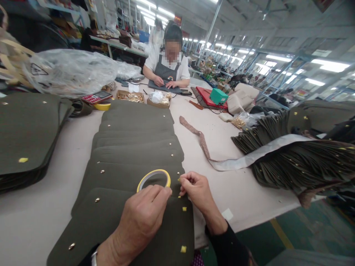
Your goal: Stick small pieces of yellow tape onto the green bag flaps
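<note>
My left hand (144,214) grips a roll of yellow tape (154,173) and holds it above the dark green pieces. Overlapping like steps, these flat pieces (133,147) run away from me across the table, with metal studs along both sides. At their right edge my right hand (195,188) is pinched, with a small bit of yellow tape (179,180) at the fingertips beside a stud. Below it, yellow tape bits (184,209) are stuck on the nearest piece's right side.
Stacked green pieces (30,129) lie at left; a bound bundle (302,166) lies at right. Beyond are a plastic bag (72,70), a box of metal parts (130,96), a green box (219,96) and a brown strip (203,144). A co-worker (169,62) sits across the table.
</note>
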Tool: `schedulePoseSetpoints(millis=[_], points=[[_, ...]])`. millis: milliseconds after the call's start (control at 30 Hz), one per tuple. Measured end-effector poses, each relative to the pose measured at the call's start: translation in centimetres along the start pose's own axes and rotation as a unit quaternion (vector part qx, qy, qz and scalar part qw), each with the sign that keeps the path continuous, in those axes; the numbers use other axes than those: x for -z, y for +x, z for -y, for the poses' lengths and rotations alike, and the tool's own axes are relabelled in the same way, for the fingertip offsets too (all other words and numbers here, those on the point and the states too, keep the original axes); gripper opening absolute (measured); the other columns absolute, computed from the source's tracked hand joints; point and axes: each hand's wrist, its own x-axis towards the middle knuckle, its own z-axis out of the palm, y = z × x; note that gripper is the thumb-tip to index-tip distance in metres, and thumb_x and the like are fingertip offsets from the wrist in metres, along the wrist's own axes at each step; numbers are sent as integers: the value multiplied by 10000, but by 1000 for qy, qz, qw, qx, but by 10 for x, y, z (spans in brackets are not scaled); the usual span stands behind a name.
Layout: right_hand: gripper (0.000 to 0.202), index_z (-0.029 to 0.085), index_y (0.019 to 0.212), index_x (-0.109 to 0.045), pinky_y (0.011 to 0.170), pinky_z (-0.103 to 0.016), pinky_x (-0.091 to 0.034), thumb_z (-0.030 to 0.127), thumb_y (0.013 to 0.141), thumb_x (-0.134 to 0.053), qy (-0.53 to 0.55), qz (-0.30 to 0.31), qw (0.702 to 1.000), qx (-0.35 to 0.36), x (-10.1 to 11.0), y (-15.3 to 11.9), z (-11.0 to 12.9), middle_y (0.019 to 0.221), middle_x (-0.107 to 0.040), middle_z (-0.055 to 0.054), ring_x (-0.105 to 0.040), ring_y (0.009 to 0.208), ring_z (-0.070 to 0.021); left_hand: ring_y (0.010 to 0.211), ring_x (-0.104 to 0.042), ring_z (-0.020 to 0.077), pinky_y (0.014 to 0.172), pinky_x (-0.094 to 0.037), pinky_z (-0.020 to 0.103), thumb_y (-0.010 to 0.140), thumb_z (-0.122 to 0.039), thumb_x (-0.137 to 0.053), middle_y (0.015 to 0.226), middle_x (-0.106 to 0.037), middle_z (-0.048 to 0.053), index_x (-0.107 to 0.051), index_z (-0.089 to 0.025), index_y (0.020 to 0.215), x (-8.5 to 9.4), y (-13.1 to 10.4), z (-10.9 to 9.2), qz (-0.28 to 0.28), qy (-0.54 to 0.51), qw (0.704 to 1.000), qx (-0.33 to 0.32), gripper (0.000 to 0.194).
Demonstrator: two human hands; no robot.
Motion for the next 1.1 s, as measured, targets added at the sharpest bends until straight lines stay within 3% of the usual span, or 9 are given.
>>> schedulePoseSetpoints(millis=[167, 267, 533, 600, 700, 833, 900, 967, 1100], points=[[283, 127, 753, -666, 479, -210, -481, 410, 766, -661, -33, 37, 999, -23, 17, 28, -8, 589, -633, -7, -586, 474, -106, 769, -553, 204, 677, -482, 320, 881, -70, -475, 819, -613, 35, -597, -188, 869, -13, -5, 12, 141, 95, 985, 35, 169], [249, 133, 765, -672, 474, -206, -469, 374, 798, -621, -96, 45, 994, -13, 16, 32, -6, 582, -615, 3, -573, 479, -105, 769, -537, 213, 665, -479, 329, 860, -56, -488, 834, -605, 36, -600, -191, 882, -16, -7, 15, 172, 108, 979, 35, 176], [154, 175, 715, -665, 554, -223, -422, 213, 818, -556, -300, 54, 947, 103, 9, 40, 2, 631, -660, 2, -590, 569, -127, 738, -486, 223, 647, -431, 345, 842, -76, -501, 801, -560, 33, -596, -206, 877, -18, -9, 13, 175, 97, 978, 48, 165], [114, 182, 865, -673, 566, -229, -425, 196, 818, -570, -319, 61, 940, 102, 10, 42, 5, 603, -648, 19, -595, 565, -136, 716, -475, 227, 636, -411, 353, 842, -89, -502, 773, -550, 32, -596, -211, 880, -17, -8, 12, 176, 115, 977, 43, 159], [345, 182, 1164, -571, 566, -240, -438, 208, 822, -611, -337, 49, 934, 110, 14, 41, 5, 560, -610, 54, -588, 529, -147, 701, -475, 233, 627, -389, 365, 847, -116, -520, 748, -544, 28, -591, -215, 887, -17, -7, 11, 163, 144, 976, 33, 128], [117, 186, 980, -623, 716, -274, -481, 213, 906, -535, -367, 51, 895, 248, 20, 35, 1, 794, -669, -36, -633, 733, -168, 688, -478, 226, 616, -369, 358, 854, -153, -561, 735, -539, 19, -579, -210, 877, -21, -6, 12, 152, 170, 973, 22, 64], [156, 179, 924, -644, 791, -297, -484, 190, 933, -489, -403, 91, 858, 305, 21, 33, -2, 878, -667, -75, -628, 836, -186, 679, -477, 221, 603, -362, 347, 863, -167, -566, 733, -537, 17, -573, -206, 874, -23, -7, 12, 149, 181, 972, 18, 42], [183, 170, 937, -661, 798, -304, -489, 173, 937, -478, -437, 118, 836, 312, 20, 35, -4, 883, -664, -87, -624, 842, -192, 679, -480, 216, 589, -358, 332, 874, -171, -562, 737, -535, 17, -567, -200, 876, -25, -6, 13, 143, 181, 973, 15, 30], [134, 172, 894, -693, 772, -278, -484, 163, 895, -559, -414, 119, 871, 237, 15, 43, -2, 854, -699, -60, -644, 800, -173, 656, -480, 186, 563, -351, 301, 911, -174, -519, 730, -519, 9, -555, -191, 871, -22, -1, 15, 99, 164, 982, -4, 56]])
